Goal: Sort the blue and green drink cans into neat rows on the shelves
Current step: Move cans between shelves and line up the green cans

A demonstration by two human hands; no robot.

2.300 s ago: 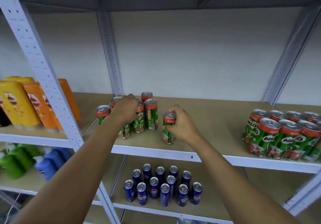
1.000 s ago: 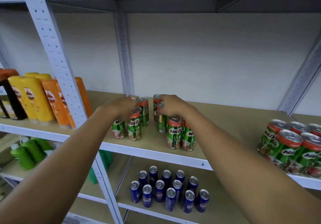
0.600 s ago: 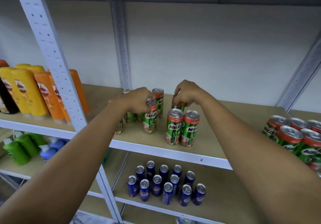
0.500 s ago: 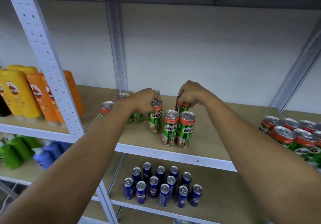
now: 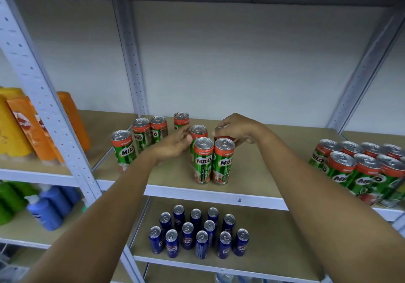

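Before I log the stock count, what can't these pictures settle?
- Head view: the green can under the right hand is mostly covered by its fingers.
- The green can cluster at the right edge is cut off, so no total.
- Blue cans on the lower shelf: labels too small to read.
- Left hand: blurred, contact with a can unclear.

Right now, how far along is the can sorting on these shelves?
Done: blue cans stand grouped in rows on the lower shelf, and two green Milo cans sit paired at the upper shelf's front. In hand: the right hand has its grip on a can behind that pair; the left hand, open, is beside its neighbour. Left: four loose Milo cans further left.
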